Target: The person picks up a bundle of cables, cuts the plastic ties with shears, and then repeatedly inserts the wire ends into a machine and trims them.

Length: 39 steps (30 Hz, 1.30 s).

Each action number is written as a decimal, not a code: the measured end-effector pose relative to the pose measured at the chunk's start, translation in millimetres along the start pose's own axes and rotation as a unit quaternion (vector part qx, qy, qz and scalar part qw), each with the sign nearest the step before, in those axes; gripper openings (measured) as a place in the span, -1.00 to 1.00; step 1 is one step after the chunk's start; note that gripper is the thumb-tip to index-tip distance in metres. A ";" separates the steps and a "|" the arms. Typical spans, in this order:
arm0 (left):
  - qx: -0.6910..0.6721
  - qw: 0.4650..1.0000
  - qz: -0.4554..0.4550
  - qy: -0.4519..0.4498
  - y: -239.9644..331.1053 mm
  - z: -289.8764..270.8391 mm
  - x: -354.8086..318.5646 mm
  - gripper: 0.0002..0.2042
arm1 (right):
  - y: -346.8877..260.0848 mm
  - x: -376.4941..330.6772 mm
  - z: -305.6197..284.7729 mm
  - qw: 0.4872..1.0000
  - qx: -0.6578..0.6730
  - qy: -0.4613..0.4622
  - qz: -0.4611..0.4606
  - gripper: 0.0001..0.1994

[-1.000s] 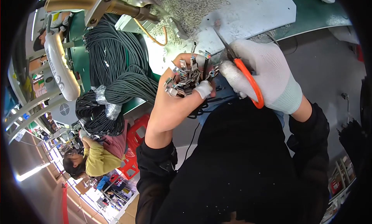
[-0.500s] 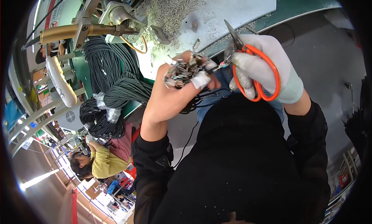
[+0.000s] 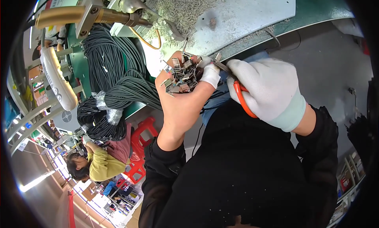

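Orange-handled scissors [image 3: 245, 101]: gripped in the gloved right hand [image 3: 270, 90], the blades pointing toward the left thumb; whether they stand apart is too small to tell.
Right fingers: closed around the handles, inside a white knit glove with a pale green cuff [image 3: 290, 111].
Left hand [image 3: 179, 105]: mostly bare, the fingers curled around a bunch of metal connectors [image 3: 183, 76], with a white covering [image 3: 211, 75] on the thumb.
Connectors: fanned out above the left palm, silvery and set at mixed angles, near the scissor blades.
Bench [image 3: 316, 11]: green, in front of the worker, carrying a pale board [image 3: 252, 16] strewn with small metal pieces [image 3: 189, 9].
Black cables [image 3: 110, 56]: heaped in thick loops to the left of the hands, bound in places with clear plastic wrap [image 3: 114, 116].
Machine: a brass-coloured tube [image 3: 59, 16] held in a metal bracket [image 3: 89, 16] at upper left.
Co-worker: a person in a yellow top [image 3: 104, 165] at lower left, near red stools [image 3: 143, 131].
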<state>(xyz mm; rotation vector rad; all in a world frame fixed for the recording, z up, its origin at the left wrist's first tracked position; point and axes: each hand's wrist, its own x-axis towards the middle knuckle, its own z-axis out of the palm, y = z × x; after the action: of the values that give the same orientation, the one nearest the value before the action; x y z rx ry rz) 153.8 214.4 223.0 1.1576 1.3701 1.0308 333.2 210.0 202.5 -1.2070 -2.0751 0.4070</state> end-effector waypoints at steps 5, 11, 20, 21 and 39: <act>-0.090 0.996 -0.016 0.016 -1.8 0.5 0.5 -0.78 | -9.3 2.6 -1.6 0.969 0.208 -0.101 0.090 -0.88; -0.062 0.998 0.003 0.031 -0.7 0.8 0.9 -0.80 | -13.3 2.5 1.4 0.933 0.304 -0.122 0.152 -0.88; -0.001 1.000 0.020 -0.001 -8.1 -2.1 3.2 -0.82 | -4.6 4.9 20.6 0.991 0.106 -0.023 0.076 -0.87; -0.001 1.000 0.020 -0.001 -9.3 -4.3 4.8 -0.82 | -4.6 4.9 20.5 0.979 0.170 -0.058 0.100 -0.87; -0.161 0.977 -0.130 -0.047 -33.0 -81.8 100.9 -0.86 | 40.4 129.5 58.0 0.854 0.421 -0.211 0.222 -0.66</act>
<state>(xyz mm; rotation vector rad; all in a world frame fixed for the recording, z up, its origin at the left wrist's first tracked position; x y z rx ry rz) 67.3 308.6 182.5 0.7553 1.1904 0.9529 275.7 345.4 190.8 -1.0578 -1.5668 1.7246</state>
